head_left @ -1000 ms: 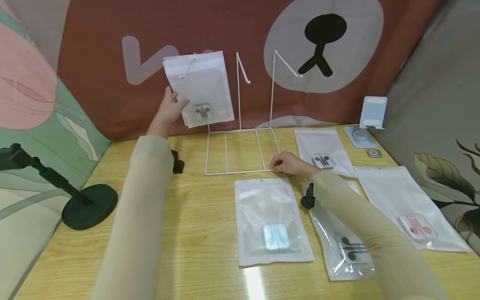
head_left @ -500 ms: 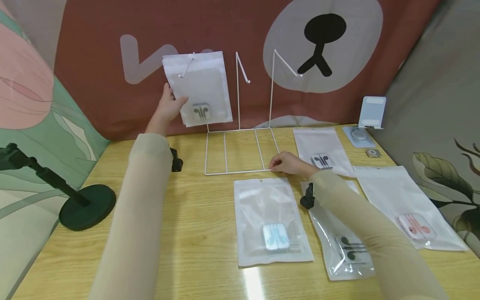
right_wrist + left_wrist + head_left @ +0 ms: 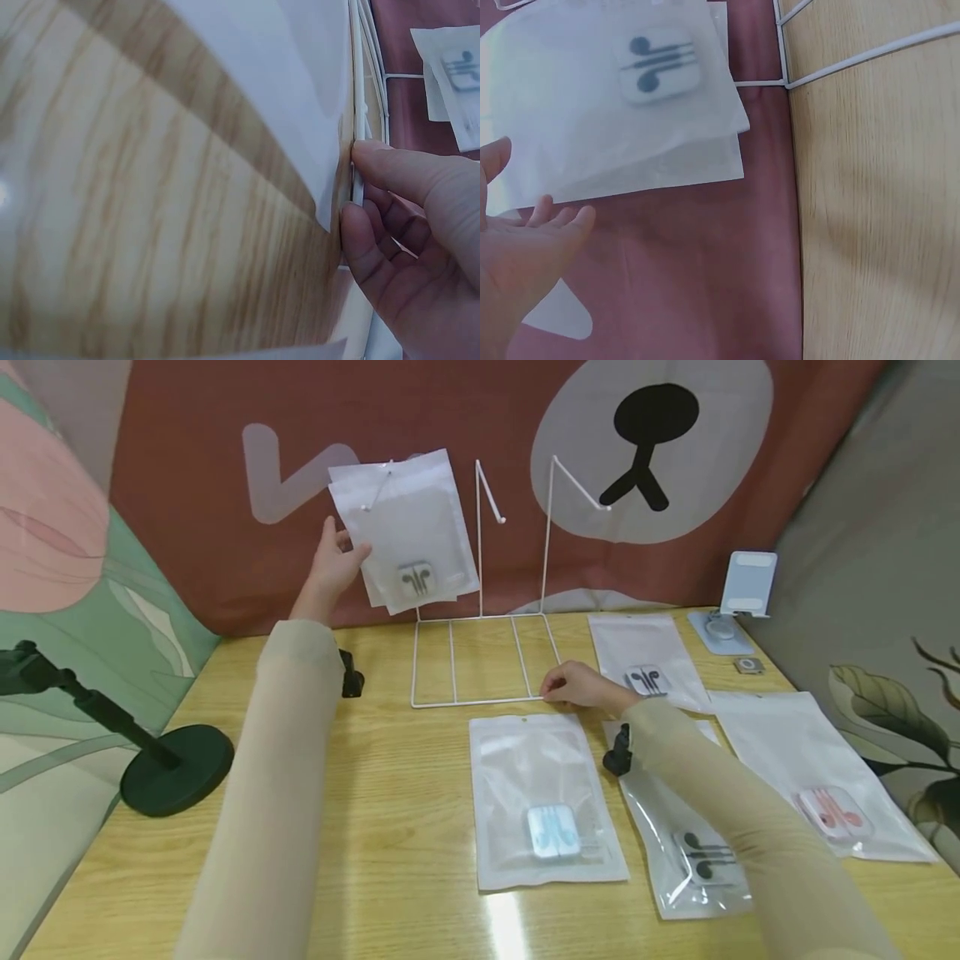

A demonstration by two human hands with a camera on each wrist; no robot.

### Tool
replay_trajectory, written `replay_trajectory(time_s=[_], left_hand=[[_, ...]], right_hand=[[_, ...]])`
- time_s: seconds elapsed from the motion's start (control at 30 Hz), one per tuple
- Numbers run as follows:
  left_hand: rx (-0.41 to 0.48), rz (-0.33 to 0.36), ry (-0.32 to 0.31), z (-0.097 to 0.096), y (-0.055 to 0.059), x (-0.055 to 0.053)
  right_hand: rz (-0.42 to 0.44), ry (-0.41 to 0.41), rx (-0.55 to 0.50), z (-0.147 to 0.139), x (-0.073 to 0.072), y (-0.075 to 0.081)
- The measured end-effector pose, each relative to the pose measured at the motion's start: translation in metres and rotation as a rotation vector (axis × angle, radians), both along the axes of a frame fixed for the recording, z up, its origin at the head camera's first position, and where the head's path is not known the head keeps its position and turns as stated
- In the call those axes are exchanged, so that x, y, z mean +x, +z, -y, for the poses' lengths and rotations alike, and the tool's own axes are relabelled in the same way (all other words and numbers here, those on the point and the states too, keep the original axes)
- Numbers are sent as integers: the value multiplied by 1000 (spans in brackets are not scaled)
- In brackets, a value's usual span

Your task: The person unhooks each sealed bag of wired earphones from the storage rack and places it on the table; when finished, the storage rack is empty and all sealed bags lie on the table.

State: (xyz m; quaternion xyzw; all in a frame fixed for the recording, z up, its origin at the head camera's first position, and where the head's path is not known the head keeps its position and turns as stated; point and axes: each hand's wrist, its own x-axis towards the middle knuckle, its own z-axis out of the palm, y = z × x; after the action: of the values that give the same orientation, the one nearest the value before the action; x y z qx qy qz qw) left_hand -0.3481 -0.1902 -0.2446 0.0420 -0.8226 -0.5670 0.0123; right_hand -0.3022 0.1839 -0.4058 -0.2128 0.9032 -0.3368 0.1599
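A pinching grip on the white rack (image 3: pixel 480 702) — the right hand (image 3: pixel 573 683); left hand (image 3: pixel 333 566) loose-fingered beside the hanging pouches (image 3: pixel 411 531).

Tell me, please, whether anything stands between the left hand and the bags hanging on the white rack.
Nothing visible does: the left hand is at the side edge of the hanging bags, though whether it touches them is unclear.

No text, label, brand or number can be read, the one letter-like mark being a pale, rounded zigzag stroke (image 3: pixel 296 485) on the reddish-brown cloth (image 3: pixel 187 543), partly covered by the hanging white bags (image 3: pixel 412 527), so which letter cannot be told.
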Motion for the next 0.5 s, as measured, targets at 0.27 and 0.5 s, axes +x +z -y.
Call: replay_trajectory(time_s=[0.27,0.5], left_hand=[[70,-162,131,-5,-10,-3],[129,-198,101,-12,-16,-4]], right_hand=[[-17,16,-6,-3,-3,-1],[-8,15,-11,-3,-2,-1]])
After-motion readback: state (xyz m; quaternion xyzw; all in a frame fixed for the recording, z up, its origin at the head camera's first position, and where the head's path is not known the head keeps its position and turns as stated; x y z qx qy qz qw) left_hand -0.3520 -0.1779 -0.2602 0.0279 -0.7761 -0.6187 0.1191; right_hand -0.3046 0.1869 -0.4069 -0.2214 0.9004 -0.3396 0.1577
